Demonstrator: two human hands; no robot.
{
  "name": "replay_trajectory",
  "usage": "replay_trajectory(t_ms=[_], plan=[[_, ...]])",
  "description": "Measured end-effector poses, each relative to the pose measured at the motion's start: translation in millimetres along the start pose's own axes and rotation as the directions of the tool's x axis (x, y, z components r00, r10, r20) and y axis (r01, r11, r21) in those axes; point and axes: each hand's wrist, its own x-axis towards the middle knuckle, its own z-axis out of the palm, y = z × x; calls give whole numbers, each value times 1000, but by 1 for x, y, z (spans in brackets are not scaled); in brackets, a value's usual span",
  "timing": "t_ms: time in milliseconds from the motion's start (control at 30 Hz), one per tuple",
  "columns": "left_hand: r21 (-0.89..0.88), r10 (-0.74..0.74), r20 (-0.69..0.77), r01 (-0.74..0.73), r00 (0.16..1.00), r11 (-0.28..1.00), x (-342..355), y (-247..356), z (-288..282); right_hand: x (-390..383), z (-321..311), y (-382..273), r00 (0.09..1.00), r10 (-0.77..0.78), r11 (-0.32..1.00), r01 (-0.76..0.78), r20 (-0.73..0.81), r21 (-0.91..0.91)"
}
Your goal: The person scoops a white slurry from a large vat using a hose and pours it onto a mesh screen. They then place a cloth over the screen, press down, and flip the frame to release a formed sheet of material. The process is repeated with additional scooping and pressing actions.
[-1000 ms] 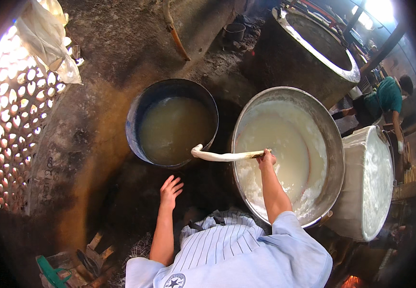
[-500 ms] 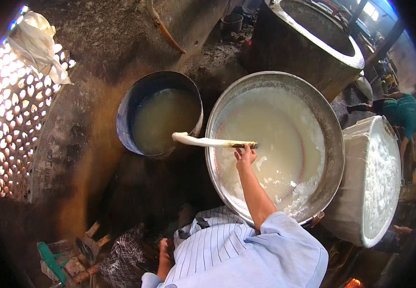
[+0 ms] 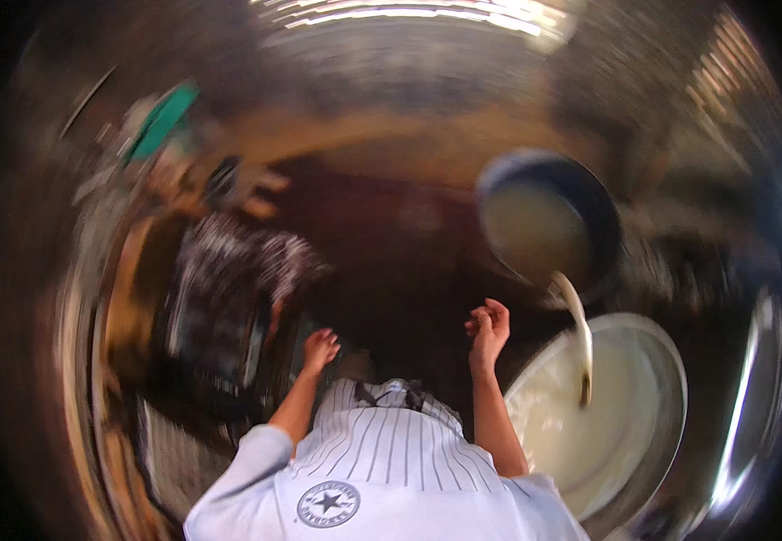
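My right hand [image 3: 488, 332] hangs in the air left of the wide metal pan, with its fingers loosely bent and holding nothing. Over the dark ground to the left, my left hand [image 3: 320, 350] is also empty, its fingers loosely curled and a little apart. A pale curved stick [image 3: 575, 311] with a darker end lies across the rim of the metal pan [image 3: 679, 379], which holds cloudy whitish liquid [image 3: 616, 424]. The stick's other end reaches the near rim of the dark blue drum [image 3: 603, 203], which has murky liquid in it. Neither hand touches the stick.
To the left, blurred, lie a dark bundle with whitish mesh [image 3: 246, 261] and a green object [image 3: 164, 119]. A dark, brown-stained wall [image 3: 382, 126] stands beyond the drum. Bright light comes through openings [image 3: 418, 13] at the top.
My right hand has let go of the stick, which now rests across the pan's rim. My view has swung left, and my left hand has come up clear of my body.
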Motion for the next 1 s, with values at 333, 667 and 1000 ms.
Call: replay_trajectory(t_ms=[333,667,1000], plan=[[-13,256,-514,-306,819,952,-18,106,-83,-25,230,129,381,333,811,351,862,-469],[295,21,-512,154,858,943,140,151,-158,-56,383,219,293,757,447,419,584,-790],[-991,-521,-82,-127,850,-52,211,58,-130,-70,506,303,347,905,205,149,245,-967]])
